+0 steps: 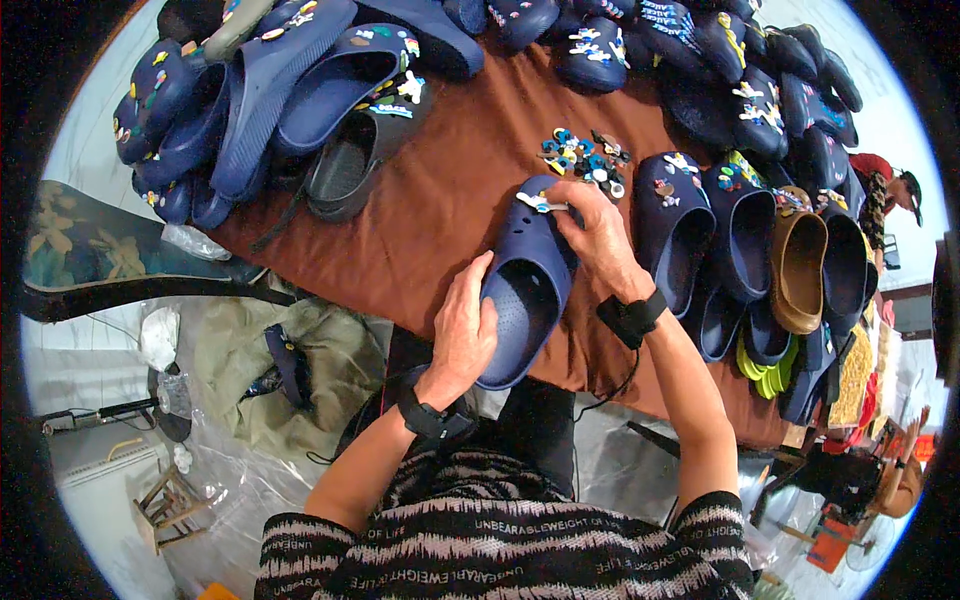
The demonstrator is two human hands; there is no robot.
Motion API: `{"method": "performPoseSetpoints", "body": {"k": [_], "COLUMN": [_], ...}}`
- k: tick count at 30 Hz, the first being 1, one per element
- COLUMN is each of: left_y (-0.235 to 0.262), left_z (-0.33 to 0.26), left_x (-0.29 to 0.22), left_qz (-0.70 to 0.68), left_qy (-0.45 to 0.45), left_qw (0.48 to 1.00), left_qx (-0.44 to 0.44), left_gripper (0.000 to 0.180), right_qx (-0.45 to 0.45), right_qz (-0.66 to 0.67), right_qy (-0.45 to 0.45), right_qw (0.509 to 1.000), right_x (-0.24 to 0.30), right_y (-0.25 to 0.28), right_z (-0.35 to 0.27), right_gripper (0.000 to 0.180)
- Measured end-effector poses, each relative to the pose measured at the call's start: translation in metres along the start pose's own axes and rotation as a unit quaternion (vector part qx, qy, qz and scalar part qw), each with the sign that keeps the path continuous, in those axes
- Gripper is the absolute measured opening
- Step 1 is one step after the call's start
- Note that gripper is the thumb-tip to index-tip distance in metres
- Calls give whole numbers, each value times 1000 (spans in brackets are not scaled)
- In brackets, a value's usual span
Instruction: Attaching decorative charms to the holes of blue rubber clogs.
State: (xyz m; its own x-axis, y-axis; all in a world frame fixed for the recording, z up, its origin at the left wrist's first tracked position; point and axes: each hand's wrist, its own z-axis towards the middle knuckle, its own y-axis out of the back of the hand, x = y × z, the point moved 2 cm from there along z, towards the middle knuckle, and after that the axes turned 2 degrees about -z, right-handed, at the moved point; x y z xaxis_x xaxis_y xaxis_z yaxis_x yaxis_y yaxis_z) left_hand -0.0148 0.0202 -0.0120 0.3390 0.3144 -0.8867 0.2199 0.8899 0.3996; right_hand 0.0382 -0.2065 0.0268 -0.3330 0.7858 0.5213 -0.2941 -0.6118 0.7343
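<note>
A navy blue clog (520, 300) is tilted over the near edge of the brown cloth, its toe pointing away from me. My left hand (465, 325) grips its left side near the heel opening, with the thumb at the rim. At the toe, my right hand (600, 235) pinches a small white shoe charm (535, 202) between thumb and fingers, against the clog's upper. Bare holes show in the upper below the charm. Just beyond the toe lies a heap of small multicoloured charms (585, 158) on the cloth.
Brown cloth (450, 190) covers the table. Decorated navy clogs (345, 85) and a black clog (350, 160) crowd the left. More navy clogs (680, 220) and a tan clog (800, 260) line the right. A chair (110, 245) stands left; people work at far right.
</note>
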Motion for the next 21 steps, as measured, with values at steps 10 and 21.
{"method": "performPoseSetpoints", "body": {"k": [10, 21], "left_y": [0, -1], "left_z": [0, 0], "left_x": [-1, 1], "left_qz": [-6, 0], "left_qy": [4, 2], "left_qw": [1000, 1000], "left_qx": [4, 4], "left_gripper": [54, 54], "right_qx": [6, 94], "right_qz": [-102, -82], "right_qy": [123, 86], "right_qw": [987, 989], "right_x": [15, 14], "right_y": [6, 15], "right_z": [1, -6], "right_gripper": [24, 32]}}
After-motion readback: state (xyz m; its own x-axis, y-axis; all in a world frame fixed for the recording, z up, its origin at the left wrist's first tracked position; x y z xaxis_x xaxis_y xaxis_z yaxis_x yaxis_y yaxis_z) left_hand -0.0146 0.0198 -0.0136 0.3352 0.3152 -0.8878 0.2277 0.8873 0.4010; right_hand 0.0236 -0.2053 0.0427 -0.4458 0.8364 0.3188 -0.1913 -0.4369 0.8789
